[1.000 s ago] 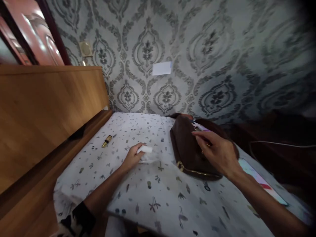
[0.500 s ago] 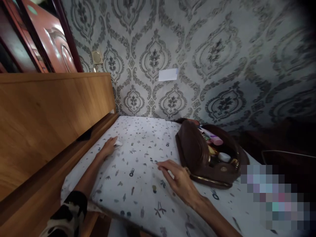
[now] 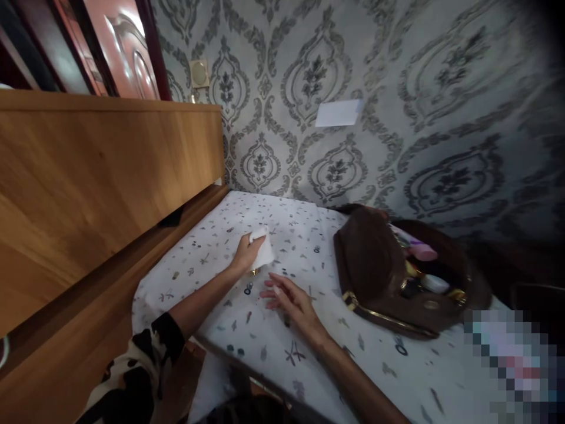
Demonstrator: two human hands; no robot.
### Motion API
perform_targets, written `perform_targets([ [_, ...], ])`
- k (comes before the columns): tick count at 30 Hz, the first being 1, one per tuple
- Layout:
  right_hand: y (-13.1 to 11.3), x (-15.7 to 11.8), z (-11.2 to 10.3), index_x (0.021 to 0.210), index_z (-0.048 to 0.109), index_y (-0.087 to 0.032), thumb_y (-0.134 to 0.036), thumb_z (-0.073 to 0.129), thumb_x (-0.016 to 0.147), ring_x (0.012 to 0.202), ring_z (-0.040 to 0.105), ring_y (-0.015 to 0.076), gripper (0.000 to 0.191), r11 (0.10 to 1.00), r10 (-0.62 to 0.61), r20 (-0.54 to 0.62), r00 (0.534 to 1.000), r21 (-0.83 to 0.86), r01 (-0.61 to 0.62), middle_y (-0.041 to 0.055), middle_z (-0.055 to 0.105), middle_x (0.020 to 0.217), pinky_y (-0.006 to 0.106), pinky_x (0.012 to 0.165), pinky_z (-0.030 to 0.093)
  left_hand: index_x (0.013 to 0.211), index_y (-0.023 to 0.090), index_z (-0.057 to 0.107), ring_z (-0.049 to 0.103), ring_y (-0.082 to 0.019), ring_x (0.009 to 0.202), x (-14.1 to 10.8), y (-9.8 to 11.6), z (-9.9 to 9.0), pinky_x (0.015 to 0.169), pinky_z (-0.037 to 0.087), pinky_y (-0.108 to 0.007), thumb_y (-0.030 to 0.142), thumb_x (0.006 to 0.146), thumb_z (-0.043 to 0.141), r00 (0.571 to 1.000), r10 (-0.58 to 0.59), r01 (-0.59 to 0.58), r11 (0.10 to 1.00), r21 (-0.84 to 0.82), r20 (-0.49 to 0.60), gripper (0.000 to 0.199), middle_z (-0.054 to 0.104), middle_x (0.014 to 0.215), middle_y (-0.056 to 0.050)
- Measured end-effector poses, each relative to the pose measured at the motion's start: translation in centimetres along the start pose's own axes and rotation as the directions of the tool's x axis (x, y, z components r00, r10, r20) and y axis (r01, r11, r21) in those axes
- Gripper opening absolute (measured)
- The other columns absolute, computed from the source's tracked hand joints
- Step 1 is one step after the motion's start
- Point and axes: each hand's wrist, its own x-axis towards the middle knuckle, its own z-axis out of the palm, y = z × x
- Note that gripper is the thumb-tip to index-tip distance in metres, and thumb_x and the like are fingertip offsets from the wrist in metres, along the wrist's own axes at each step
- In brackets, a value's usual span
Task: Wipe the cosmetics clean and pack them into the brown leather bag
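Note:
My left hand (image 3: 248, 252) is closed on a white tissue (image 3: 263, 253), with the thumb lying across its top, above the mattress (image 3: 212, 253) with a small printed pattern. A small gold-coloured object (image 3: 254, 272) shows just below that hand; its kind is too small to make out. My right hand (image 3: 295, 303) hovers near it over the sheet, fingers spread and holding nothing. To the right lies a brown handbag (image 3: 371, 259), its top open. Inside it show a pink tube (image 3: 424, 252), a white round item (image 3: 435, 284) and several yellow or gold things.
A wooden headboard or bed panel (image 3: 115, 159) runs along the left side. Patterned wallpaper (image 3: 282, 76) covers the back wall, with a white paper (image 3: 339, 112) and a switch plate (image 3: 199, 73) on it. A blurred-out item (image 3: 507, 353) lies at the lower right.
My left hand has moved right with the tissue, towards the middle of the mattress. My right hand's fingers have spread. The view has shifted, so the handbag appears further right.

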Motion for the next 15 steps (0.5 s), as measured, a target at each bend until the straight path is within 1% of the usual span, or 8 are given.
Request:
perform_targets([
  [1,0.0,-0.1,0.2,0.117,0.063,-0.021,-0.059,0.069,0.079,0.088,0.071,0.0228,0.054,0.995,0.044,0.005,0.999,0.091,-0.044,0.0110,0.069,0.112,0.036,0.073,0.058,0.080,0.017,0.061,0.049,-0.012,0.058,-0.8,-0.2,1.3,0.055,0.040,-0.023,0.043,0.076,0.066,1.000,-0.024,0.025,0.998,-0.056,0.010,0.027,0.054,0.064,0.004],
  [3,0.1,-0.1,0.3,0.108,0.064,-0.020,-0.058,0.074,0.074,0.083,0.072,0.0219,0.051,0.964,0.111,0.005,0.994,0.244,-0.109,0.0089,0.072,0.101,0.034,0.070,0.057,0.084,0.018,0.060,0.049,-0.010,0.056,-2.1,-0.4,3.5,0.052,0.040,-0.021,0.046,0.075,0.066,0.998,-0.051,0.056,0.988,-0.145,0.036,0.030,0.054,0.064,0.004],
  [4,0.1,-0.2,0.2,0.103,0.065,-0.020,-0.056,0.077,0.072,0.080,0.071,0.0211,0.050,0.947,0.131,-0.010,0.991,0.297,-0.123,0.0077,0.072,0.096,0.032,0.068,0.057,0.086,0.018,0.059,0.049,-0.010,0.056,-2.6,-0.4,4.2,0.052,0.040,-0.021,0.047,0.074,0.066,0.997,-0.064,0.073,0.979,-0.188,0.051,0.032,0.055,0.065,0.004],
  [6,0.1,-0.2,-0.1,0.095,0.067,-0.018,-0.050,0.084,0.065,0.074,0.070,0.0183,0.047,0.925,0.157,-0.075,0.985,0.360,-0.120,0.0052,0.072,0.087,0.028,0.064,0.054,0.085,0.019,0.056,0.050,-0.009,0.054,-3.1,-0.4,5.0,0.051,0.042,-0.021,0.049,0.071,0.068,0.992,-0.090,0.110,0.959,-0.262,0.086,0.035,0.054,0.065,0.005],
  [9,0.2,0.0,-0.7,0.088,0.068,-0.016,-0.041,0.089,0.058,0.067,0.066,0.0130,0.044,0.916,0.159,-0.183,0.970,0.394,-0.076,0.0015,0.069,0.077,0.023,0.059,0.049,0.083,0.020,0.053,0.053,-0.009,0.051,-3.2,-0.4,5.0,0.050,0.044,-0.022,0.051,0.064,0.073,0.981,-0.128,0.169,0.932,-0.320,0.146,0.042,0.055,0.063,0.005],
  [12,0.3,0.4,-1.1,0.085,0.067,-0.017,-0.039,0.088,0.059,0.061,0.061,0.0109,0.040,0.930,0.107,-0.279,0.954,0.368,0.003,-0.0009,0.066,0.073,0.023,0.057,0.045,0.082,0.019,0.054,0.058,-0.012,0.053,-3.0,-0.4,4.3,0.052,0.049,-0.024,0.053,0.062,0.075,0.969,-0.148,0.209,0.920,-0.331,0.200,0.045,0.059,0.063,0.002],
  [13,0.3,0.6,-1.3,0.083,0.067,-0.017,-0.039,0.088,0.059,0.061,0.060,0.0107,0.039,0.940,0.081,-0.317,0.945,0.341,0.034,-0.0012,0.066,0.073,0.023,0.058,0.045,0.083,0.019,0.055,0.060,-0.013,0.055,-3.0,-0.5,4.1,0.054,0.050,-0.026,0.054,0.063,0.075,0.966,-0.146,0.212,0.920,-0.329,0.213,0.045,0.061,0.064,0.001],
  [15,0.3,0.7,-1.6,0.080,0.066,-0.018,-0.039,0.086,0.060,0.060,0.057,0.0102,0.035,0.958,0.027,-0.394,0.919,0.271,0.089,-0.0019,0.065,0.072,0.024,0.059,0.045,0.089,0.019,0.058,0.065,-0.016,0.062,-3.2,-0.6,3.9,0.060,0.054,-0.029,0.056,0.070,0.068,0.972,-0.092,0.143,0.962,-0.234,0.218,0.043,0.065,0.069,-0.002],
])
